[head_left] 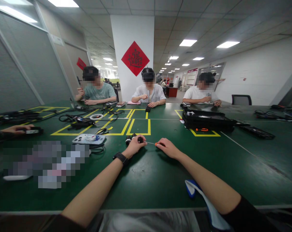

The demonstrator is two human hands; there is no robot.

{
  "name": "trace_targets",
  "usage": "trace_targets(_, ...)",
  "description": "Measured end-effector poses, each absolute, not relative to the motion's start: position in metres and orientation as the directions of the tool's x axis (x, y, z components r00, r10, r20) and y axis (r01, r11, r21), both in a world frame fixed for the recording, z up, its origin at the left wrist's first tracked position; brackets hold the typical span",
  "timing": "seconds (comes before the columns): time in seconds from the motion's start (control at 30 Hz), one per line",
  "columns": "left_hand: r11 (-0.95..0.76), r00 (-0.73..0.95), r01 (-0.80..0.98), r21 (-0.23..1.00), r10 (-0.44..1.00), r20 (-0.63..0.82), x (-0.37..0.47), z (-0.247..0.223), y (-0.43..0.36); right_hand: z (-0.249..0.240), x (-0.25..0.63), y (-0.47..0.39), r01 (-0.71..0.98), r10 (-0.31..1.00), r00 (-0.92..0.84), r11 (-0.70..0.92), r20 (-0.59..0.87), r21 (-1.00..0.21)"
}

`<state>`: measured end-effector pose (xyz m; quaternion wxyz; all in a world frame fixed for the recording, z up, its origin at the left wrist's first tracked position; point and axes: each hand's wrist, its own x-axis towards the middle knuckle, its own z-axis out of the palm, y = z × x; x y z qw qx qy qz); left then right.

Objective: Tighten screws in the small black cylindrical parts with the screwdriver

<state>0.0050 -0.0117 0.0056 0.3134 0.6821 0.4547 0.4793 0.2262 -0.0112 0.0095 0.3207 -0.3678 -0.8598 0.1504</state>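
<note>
My left hand (134, 147), with a black watch (121, 158) on its wrist, is closed around a small black object with rounded parts (128, 140) low over the green table. What kind of object it is I cannot make out, as the fingers cover much of it. Facing it from the right, my right hand (168, 148) pinches the orange handle of a screwdriver (156, 144). The thin metal shaft runs left to the black object at my left fingertips. Whether the tip sits in a screw is too small to tell.
Right of centre lies an orange-handled tool (202, 130) before a black tray (208, 120). Phones (89, 139) and cables (80, 120) lie to the left. A blue-and-white strap (196, 190) is under my right forearm. Another person's hand (17, 129) rests far left; three people sit opposite.
</note>
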Motion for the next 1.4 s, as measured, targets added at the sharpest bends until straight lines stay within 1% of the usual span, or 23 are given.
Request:
trace_targets(0.2,-0.383,0.119,0.317,0.868,0.924,0.364,0.0043,0.0057,-0.0122,0.0078,0.2276,-0.0097,0.514,0.708,-0.537,0.706,0.459,-0.487)
trace_targets(0.33,-0.371,0.126,0.324,0.87,0.928,0.349,0.005,0.0088,-0.0153,0.0061,0.2276,-0.0114,0.477,0.706,-0.519,0.707,0.482,-0.522)
trace_targets(0.53,-0.372,0.122,0.342,0.863,0.928,0.352,0.0059,0.0107,-0.0164,0.0066,0.226,-0.0136,0.472,0.738,-0.516,0.668,0.434,-0.576)
trace_targets(0.77,-0.357,0.109,0.345,0.868,0.934,0.341,0.0065,0.0111,-0.0174,0.0084,0.2266,-0.0106,0.55,0.72,-0.529,0.694,0.448,-0.465)
trace_targets(0.93,-0.365,0.125,0.344,0.865,0.931,0.344,0.0051,0.0096,-0.0147,0.0102,0.2284,-0.0118,0.527,0.666,-0.571,0.746,0.481,-0.407)
trace_targets(1.1,-0.37,0.13,0.328,0.869,0.929,0.347,0.0038,0.0075,-0.0122,0.0105,0.2287,-0.0137,0.511,0.669,-0.537,0.742,0.514,-0.433)
trace_targets(1.27,-0.363,0.12,0.331,0.871,0.932,0.343,0.0046,0.0072,-0.0129,0.0092,0.2268,-0.0156,0.523,0.712,-0.511,0.702,0.482,-0.483)
trace_targets(1.4,-0.367,0.124,0.327,0.871,0.93,0.345,0.0057,0.0082,-0.0147,0.0099,0.2256,-0.0154,0.54,0.725,-0.511,0.689,0.461,-0.484)
